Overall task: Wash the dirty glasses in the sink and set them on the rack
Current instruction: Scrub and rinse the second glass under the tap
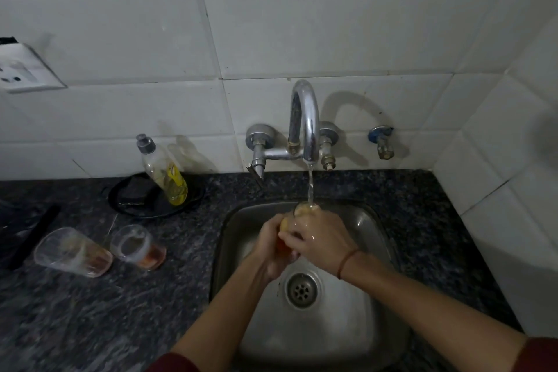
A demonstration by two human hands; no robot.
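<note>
Both hands, left [270, 240] and right [321, 240], are curled round one glass [299, 211], held over the sink [377, 238] with its mouth under the tap's [305, 121] stream. Wet glass is likely slick, rigid and breakable, so a full wrap round the body seems safer than pinching the rim. Two more glasses [72, 252] [137, 246] with reddish dregs wait on the counter [90, 311] to the left. The soap bottle's [164, 172] yellow label can't be read. No rack is in view.
</note>
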